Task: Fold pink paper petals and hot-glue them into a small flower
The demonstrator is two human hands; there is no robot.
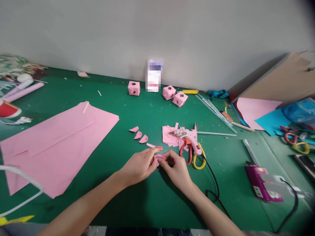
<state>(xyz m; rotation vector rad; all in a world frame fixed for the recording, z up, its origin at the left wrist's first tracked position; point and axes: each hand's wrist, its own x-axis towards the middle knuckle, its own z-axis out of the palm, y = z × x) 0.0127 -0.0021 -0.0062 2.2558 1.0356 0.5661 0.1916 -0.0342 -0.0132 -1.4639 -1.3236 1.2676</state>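
Both hands meet over the green table, pinching a small bundle of layered pink paper [159,156] between their fingertips. My left hand [140,165] holds its left side, and my right hand [177,169] grips the right side. Just beyond my left hand lie several small curved pink paper pieces [138,135] and a short pink strip [152,145]. Past my right hand, a pink glue gun [194,142] rests over a pile of cut pink paper [169,136]. Scissors with red and yellow handles [199,161] lie partly under the glue gun.
Large pink sheets [61,147] cover the table's left. Pink paper polyhedra [134,88] stand near the wall beside a blurred upright object [154,76]. At right are a purple power strip [263,183], clear glue sticks [216,113] and more scissors [300,147]. A black cord [214,173] runs forward.
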